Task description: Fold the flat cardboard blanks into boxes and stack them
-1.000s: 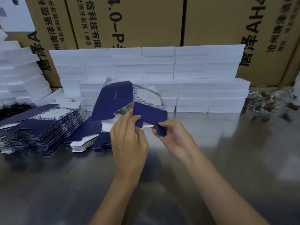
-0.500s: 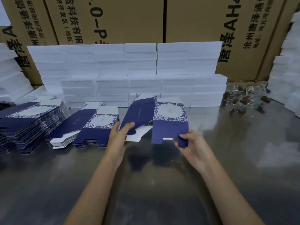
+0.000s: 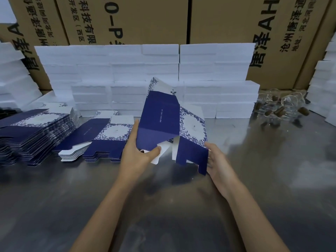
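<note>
I hold one navy and white floral cardboard blank (image 3: 161, 122) above the steel table, partly opened into a tube with its loose flaps hanging toward me. My left hand (image 3: 139, 153) grips its left panel, thumb across the lower flap. My right hand (image 3: 217, 160) holds the lower right flap from the outside. A short pile of flat blanks (image 3: 107, 137) lies just left of my hands. A taller pile of blanks (image 3: 34, 131) sits further left.
White foam blocks (image 3: 145, 70) are stacked in a wall behind the blank, with more at the left (image 3: 14, 79) and right (image 3: 325, 88) edges. Brown shipping cartons (image 3: 227, 24) stand behind them. Clear glass bottles with brown stoppers (image 3: 280, 108) lie at the back right. The steel table (image 3: 163, 206) extends toward me.
The blank has swung up from lying nearly flat into a steeper, more opened shape. Both hands have shifted grip onto its lower flaps.
</note>
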